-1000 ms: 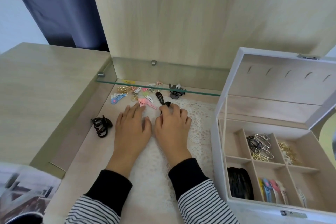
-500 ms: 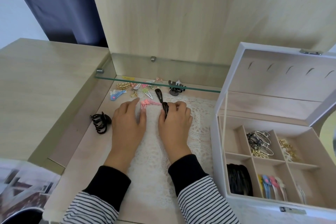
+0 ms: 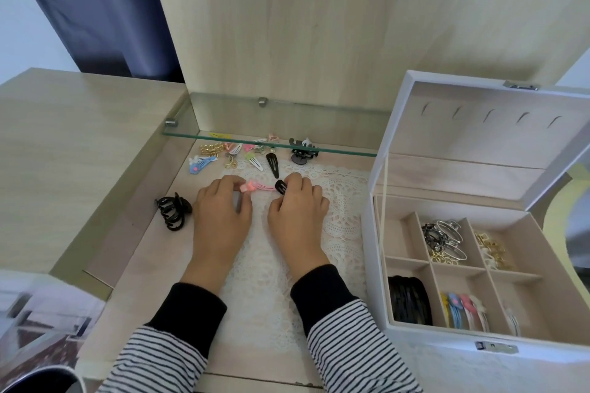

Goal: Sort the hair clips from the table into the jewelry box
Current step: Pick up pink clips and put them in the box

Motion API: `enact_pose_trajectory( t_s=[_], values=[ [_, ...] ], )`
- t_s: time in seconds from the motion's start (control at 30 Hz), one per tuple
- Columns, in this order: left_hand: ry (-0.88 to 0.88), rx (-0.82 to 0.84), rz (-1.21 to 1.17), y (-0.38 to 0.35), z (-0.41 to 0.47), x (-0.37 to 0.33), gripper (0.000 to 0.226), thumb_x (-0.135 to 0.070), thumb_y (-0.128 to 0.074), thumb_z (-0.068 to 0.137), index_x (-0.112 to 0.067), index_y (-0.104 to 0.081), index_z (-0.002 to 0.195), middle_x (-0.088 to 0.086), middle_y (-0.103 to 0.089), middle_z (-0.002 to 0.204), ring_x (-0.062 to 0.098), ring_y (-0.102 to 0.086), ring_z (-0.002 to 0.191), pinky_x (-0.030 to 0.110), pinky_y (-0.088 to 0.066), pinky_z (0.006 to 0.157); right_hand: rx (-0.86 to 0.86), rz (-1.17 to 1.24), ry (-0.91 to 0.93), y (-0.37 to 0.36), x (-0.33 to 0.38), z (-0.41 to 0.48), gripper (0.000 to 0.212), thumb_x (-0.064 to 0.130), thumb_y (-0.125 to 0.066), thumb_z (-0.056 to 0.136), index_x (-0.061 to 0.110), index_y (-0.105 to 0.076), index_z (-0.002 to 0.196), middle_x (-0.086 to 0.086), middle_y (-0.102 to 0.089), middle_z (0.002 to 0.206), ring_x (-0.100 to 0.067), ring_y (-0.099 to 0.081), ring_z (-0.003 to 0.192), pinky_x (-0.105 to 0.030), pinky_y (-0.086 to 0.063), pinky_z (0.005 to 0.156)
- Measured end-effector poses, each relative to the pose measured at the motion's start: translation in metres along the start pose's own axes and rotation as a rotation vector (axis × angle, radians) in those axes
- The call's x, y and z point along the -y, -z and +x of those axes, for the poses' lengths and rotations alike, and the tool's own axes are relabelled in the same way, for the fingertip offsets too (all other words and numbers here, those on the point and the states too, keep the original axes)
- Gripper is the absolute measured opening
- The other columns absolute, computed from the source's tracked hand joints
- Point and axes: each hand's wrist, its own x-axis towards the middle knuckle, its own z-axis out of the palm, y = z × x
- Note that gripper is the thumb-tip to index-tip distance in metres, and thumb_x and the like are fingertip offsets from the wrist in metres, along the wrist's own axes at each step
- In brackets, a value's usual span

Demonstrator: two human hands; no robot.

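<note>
Hair clips (image 3: 249, 156) lie mostly loose on the recessed tabletop (image 3: 143, 258), clustered under the glass shelf (image 3: 255, 140); the white jewelry box (image 3: 447, 351) stands open at the right.

Since half a second ago: left hand (image 3: 220, 217) has gone from flat fingers to fingers curled, pinching the head of the pink bow-ended hair clip (image 3: 255, 187); right hand (image 3: 297, 214) has kept its fingertip pinch on the small black oval snap clip (image 3: 281, 186); the pink clip now spans the gap between the two hands, over the white lace doily (image 3: 344, 201). Long black snap clip (image 3: 273, 164) just beyond them, untouched; black claw clip (image 3: 174, 212) just beside the left hand.

Box contents:
- front left: stack of black clips (image 3: 410, 300)
- front middle: row of coloured snap clips (image 3: 463, 309), on edge
- front right: one pale striped clip (image 3: 512, 319)
- back middle: tangle of silver and black metal clips (image 3: 443, 238)
- back right: small gold clips (image 3: 491, 250)
</note>
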Motion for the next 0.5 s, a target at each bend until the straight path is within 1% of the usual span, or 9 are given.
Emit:
enact_pose_trajectory(
  t_s=[0.1,0.17,0.23,0.3,0.33,0.43,0.5],
  values=[
    [-0.012,-0.001,0.059,0.0,-0.002,-0.003,0.032,-0.016,-0.061,0.089,-0.013,-0.063,0.12,0.009,-0.064,0.106,0.03,-0.055,0.097,0.041,-0.044,0.084,0.027,0.007,0.013,0.003,0.001,-0.004,0.024,0.007,-0.054,0.077,0.01,-0.057,0.1,-0.007,-0.058,0.092,-0.027,-0.049,0.085,-0.035,-0.027,0.072],
    [-0.003,0.0,0.151,-0.001,-0.003,-0.003,0.035,-0.017,-0.058,0.089,-0.008,-0.063,0.123,0.015,-0.06,0.108,0.035,-0.054,0.099,0.043,-0.044,0.085,0.064,0.009,0.018,0.006,0.002,-0.007,0.028,0.008,-0.052,0.079,0.009,-0.057,0.106,-0.008,-0.058,0.097,-0.027,-0.049,0.09,-0.036,-0.028,0.074],
    [0.0,0.011,0.215,-0.003,-0.003,-0.002,0.032,-0.02,-0.053,0.091,-0.006,-0.067,0.116,0.016,-0.059,0.105,0.036,-0.054,0.096,0.043,-0.045,0.081,0.101,0.025,0.01,0.01,0.003,-0.009,0.027,0.009,-0.05,0.081,0.009,-0.055,0.107,-0.008,-0.056,0.099,-0.027,-0.047,0.092,-0.036,-0.028,0.075],
    [-0.025,0.024,0.25,-0.003,-0.003,0.0,0.035,-0.026,-0.044,0.09,-0.007,-0.068,0.108,0.014,-0.06,0.098,0.033,-0.054,0.091,0.042,-0.044,0.076,0.115,0.026,0.006,0.014,0.005,-0.011,0.025,0.008,-0.05,0.081,0.01,-0.052,0.106,-0.008,-0.055,0.098,-0.027,-0.047,0.09,-0.035,-0.026,0.073],
    [-0.04,0.021,0.25,-0.003,-0.002,0.001,0.035,-0.027,-0.043,0.089,-0.007,-0.067,0.105,0.014,-0.06,0.095,0.032,-0.054,0.088,0.041,-0.044,0.074,0.118,0.026,0.007,0.015,0.006,-0.012,0.024,0.007,-0.049,0.081,0.009,-0.052,0.105,-0.008,-0.055,0.097,-0.027,-0.048,0.089,-0.035,-0.026,0.072],
    [-0.064,-0.009,0.172,-0.001,-0.003,-0.002,0.021,-0.017,-0.054,0.089,-0.009,-0.065,0.105,0.012,-0.061,0.092,0.032,-0.055,0.082,0.041,-0.046,0.07,0.165,0.042,0.026,0.024,0.01,-0.015,0.027,0.005,-0.047,0.083,0.007,-0.049,0.11,-0.01,-0.055,0.1,-0.028,-0.051,0.089,-0.034,-0.028,0.071],
    [-0.086,-0.019,0.107,0.002,-0.004,-0.006,0.02,-0.013,-0.057,0.088,-0.012,-0.063,0.107,0.008,-0.063,0.09,0.03,-0.057,0.082,0.042,-0.049,0.068,0.202,0.07,0.057,0.034,0.014,-0.016,0.029,0.005,-0.046,0.085,0.006,-0.047,0.114,-0.011,-0.054,0.104,-0.029,-0.052,0.091,-0.033,-0.032,0.072]
  ],
)
